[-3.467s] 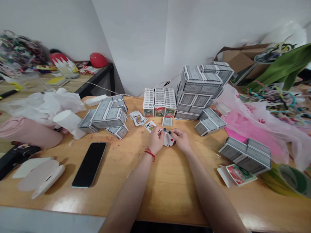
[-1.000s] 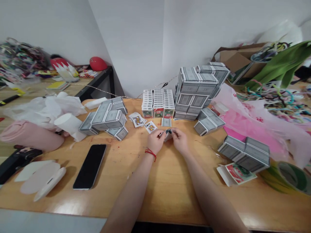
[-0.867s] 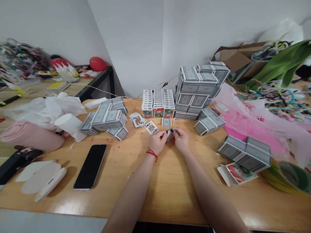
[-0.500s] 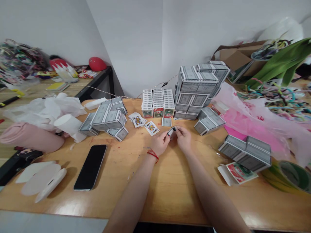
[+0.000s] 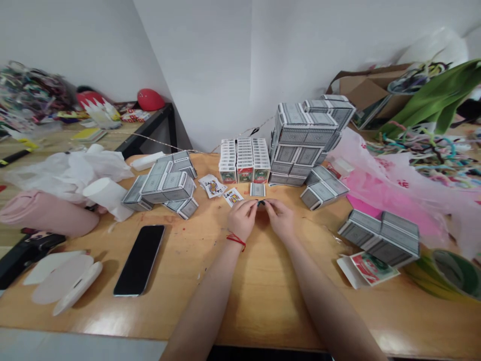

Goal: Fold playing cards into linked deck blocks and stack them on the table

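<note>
My left hand (image 5: 241, 219) and my right hand (image 5: 280, 218) meet over the middle of the table, fingertips pinched together. Between them is a playing card, almost wholly hidden by the fingers now. Just beyond my left hand lies a face-up court card (image 5: 233, 196), partly covered by the hand. Farther left is a small pile of face-up cards (image 5: 213, 186). A face-down card (image 5: 257, 189) lies beyond the fingertips, before the rows of card boxes (image 5: 245, 159).
Patterned grey blocks form a tall stack (image 5: 304, 143) at the back right, with another group (image 5: 169, 180) at left. Two joined blocks (image 5: 379, 235) and an open card box (image 5: 370, 268) sit right. A phone (image 5: 140, 259) and a pink roll (image 5: 52, 213) lie left.
Both hands have tilted and drawn level, with the left shifting slightly left over the court card. The card between them was partly visible before and is now mostly hidden.
</note>
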Tool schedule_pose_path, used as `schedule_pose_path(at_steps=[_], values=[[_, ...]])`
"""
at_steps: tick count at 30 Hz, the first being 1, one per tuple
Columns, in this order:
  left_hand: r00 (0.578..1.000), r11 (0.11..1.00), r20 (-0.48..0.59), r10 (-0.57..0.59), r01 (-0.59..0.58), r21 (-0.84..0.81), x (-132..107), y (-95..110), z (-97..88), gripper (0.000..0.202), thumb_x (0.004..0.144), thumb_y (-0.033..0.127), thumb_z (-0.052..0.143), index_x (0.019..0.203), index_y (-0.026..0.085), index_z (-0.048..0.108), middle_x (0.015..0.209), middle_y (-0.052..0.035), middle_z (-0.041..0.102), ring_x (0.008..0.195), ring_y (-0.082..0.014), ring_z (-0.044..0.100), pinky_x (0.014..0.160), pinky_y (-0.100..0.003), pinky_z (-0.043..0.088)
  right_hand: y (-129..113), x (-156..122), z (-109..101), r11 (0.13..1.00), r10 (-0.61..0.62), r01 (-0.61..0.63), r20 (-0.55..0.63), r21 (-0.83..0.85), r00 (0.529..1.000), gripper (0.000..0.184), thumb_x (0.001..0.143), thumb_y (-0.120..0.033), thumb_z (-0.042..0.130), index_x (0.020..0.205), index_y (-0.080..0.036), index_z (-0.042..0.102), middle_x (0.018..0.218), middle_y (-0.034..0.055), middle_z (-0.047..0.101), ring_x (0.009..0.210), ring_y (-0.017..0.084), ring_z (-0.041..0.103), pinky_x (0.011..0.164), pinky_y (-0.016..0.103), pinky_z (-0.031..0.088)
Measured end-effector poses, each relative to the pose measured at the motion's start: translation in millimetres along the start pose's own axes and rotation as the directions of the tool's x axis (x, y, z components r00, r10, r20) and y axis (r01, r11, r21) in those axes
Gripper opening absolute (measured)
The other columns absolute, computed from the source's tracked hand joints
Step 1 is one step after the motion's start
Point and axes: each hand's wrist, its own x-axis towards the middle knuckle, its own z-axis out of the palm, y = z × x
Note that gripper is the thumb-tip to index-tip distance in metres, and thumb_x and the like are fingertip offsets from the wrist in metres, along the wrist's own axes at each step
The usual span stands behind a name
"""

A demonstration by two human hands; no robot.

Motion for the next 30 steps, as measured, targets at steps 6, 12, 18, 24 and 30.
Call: schedule_pose_path(at_steps=[6, 12, 18, 24, 30], values=[[0.996, 0.997, -0.042, -0.081, 0.081, -0.005, 2, -4, 0.9, 0.015, 0.077, 0.031, 0.054, 0.070, 0.018, 0.059, 0.073, -0.0039, 0.060, 0.074, -0.0135, 0.055, 0.071, -0.027, 0.044, -2, -5, 1, 0.988, -0.059, 0.066, 0.053, -0.138, 0.997, 0.026, 0.080, -0.034, 0.045, 0.090, -0.023, 0.066, 0.087, 0.0042, 0.068, 0.078, 0.019, 0.062, 0.075, 0.033, 0.048], [0.993, 0.995, -0.065, -0.094, 0.095, 0.010, 2, -5, 1.0, 0.021, 0.075, 0.034, 0.055, 0.063, 0.018, 0.053, 0.066, -0.0021, 0.055, 0.070, -0.0123, 0.052, 0.068, -0.026, 0.042, -3, -9, 2, 0.976, -0.053, 0.079, 0.132, -0.205, 0.990, 0.031, 0.082, -0.034, 0.040, 0.097, -0.023, 0.064, 0.087, 0.0053, 0.068, 0.073, 0.020, 0.063, 0.070, 0.032, 0.048], [0.995, 0.997, -0.069, -0.078, 0.077, -0.011, 3, -4, -1.9, 0.016, 0.077, 0.031, 0.053, 0.068, 0.018, 0.058, 0.072, -0.0030, 0.060, 0.073, -0.0126, 0.055, 0.070, -0.026, 0.045, 0, -11, 4, 0.940, -0.108, 0.143, 0.129, -0.310, 0.986, 0.033, 0.082, -0.029, 0.038, 0.104, -0.022, 0.060, 0.085, 0.0051, 0.068, 0.069, 0.018, 0.062, 0.067, 0.029, 0.046], [1.000, 1.000, -0.004, -0.028, 0.028, -0.011, 0, -8, -5.6, 0.021, 0.081, 0.018, 0.043, 0.091, 0.020, 0.062, 0.088, -0.0057, 0.063, 0.086, -0.0142, 0.057, 0.081, -0.029, 0.045, 2, -9, 3, 0.951, -0.063, 0.092, 0.106, -0.295, 0.992, 0.034, 0.081, -0.030, 0.037, 0.104, -0.020, 0.060, 0.085, 0.0068, 0.067, 0.072, 0.019, 0.062, 0.068, 0.030, 0.046], [0.999, 1.000, 0.046, -0.025, 0.025, -0.010, -2, -12, -5.8, 0.038, 0.074, 0.002, 0.035, 0.097, 0.020, 0.058, 0.097, -0.0060, 0.060, 0.094, -0.0153, 0.055, 0.087, -0.031, 0.043, 2, -7, 1, 0.964, -0.028, 0.057, 0.113, -0.258, 0.993, 0.033, 0.080, -0.032, 0.038, 0.103, -0.022, 0.060, 0.082, 0.0052, 0.067, 0.068, 0.018, 0.061, 0.066, 0.029, 0.045]])
